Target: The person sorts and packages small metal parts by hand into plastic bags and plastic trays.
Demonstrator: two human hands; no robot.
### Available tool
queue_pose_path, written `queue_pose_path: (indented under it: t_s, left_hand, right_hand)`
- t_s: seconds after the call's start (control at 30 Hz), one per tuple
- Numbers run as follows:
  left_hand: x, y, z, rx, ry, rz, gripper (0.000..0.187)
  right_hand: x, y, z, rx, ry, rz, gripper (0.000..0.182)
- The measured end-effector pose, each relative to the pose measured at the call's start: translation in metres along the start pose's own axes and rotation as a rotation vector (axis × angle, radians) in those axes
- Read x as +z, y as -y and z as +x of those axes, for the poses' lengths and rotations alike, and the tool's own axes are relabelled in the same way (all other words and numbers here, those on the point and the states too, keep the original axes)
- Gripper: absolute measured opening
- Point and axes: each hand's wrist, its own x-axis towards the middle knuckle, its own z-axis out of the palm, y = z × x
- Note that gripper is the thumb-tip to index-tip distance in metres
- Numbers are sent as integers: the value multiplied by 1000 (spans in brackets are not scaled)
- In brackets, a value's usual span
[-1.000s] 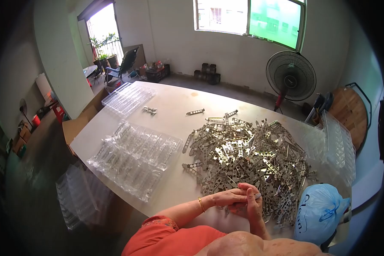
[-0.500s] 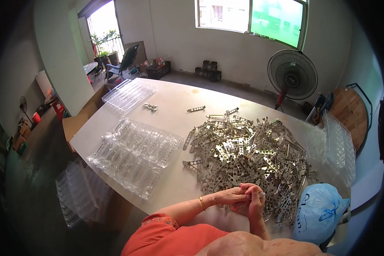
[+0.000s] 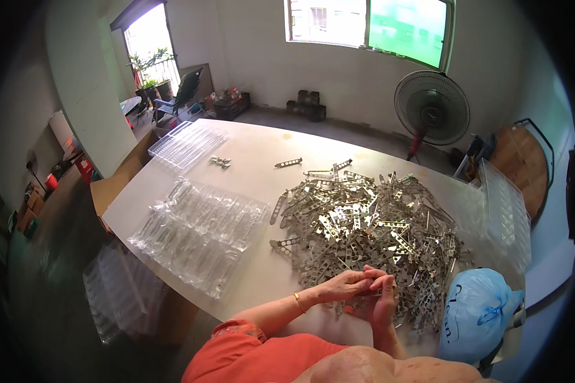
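My left hand (image 3: pixel 346 285), a gold bracelet on its wrist, reaches in from the left with its fingers bent together. Its fingertips meet those of my right hand (image 3: pixel 382 306), which is also closed, over the near edge of a heap of perforated metal strips (image 3: pixel 358 223). A small greyish bit shows between the fingers, but what they hold is mostly hidden. Single metal strips (image 3: pixel 288 163) lie beyond the heap, and a small cluster of metal pieces (image 3: pixel 220 162) sits farther left.
Clear plastic trays (image 3: pixel 198 236) lie left on the white table (image 3: pixel 249 143), with another tray (image 3: pixel 188 145) behind. More trays (image 3: pixel 505 210) stand at the right. A tied blue plastic bag (image 3: pixel 476 316) is near my right arm. A fan (image 3: pixel 431 108) stands beyond the table.
My hands stay together over the heap's near edge, their fingers shifting slightly against each other. The whole view has moved a little; the trays and the heap lie as before.
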Motion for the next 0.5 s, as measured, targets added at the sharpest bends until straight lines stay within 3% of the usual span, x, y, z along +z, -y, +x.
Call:
queue_pose_path:
  t_s: [0.07, 0.23, 0.3, 0.37, 0.43, 0.5]
  left_hand:
    - [-5, -6, 2, 6, -117, -10, 37]
    - [-19, -56, 2, 180, -366, 38, 16]
    - [-9, -98, -9, 297, -399, 94, 12]
    - [4, -140, -24, 554, -356, 70, 11]
    - [16, -184, -45, 817, -307, 189, 19]
    - [26, -206, -70, 939, -274, 187, 18]
  right_hand:
    - [7, 9, 2, -62, -101, 9, 47]
    - [1, 10, 4, -95, -109, 164, 46]
    - [-3, 9, 2, -24, 23, 242, 44]
    - [4, 8, 2, -61, -52, 201, 43]
    - [0, 9, 1, -24, 67, 198, 42]
    - [3, 8, 2, -26, 46, 194, 42]
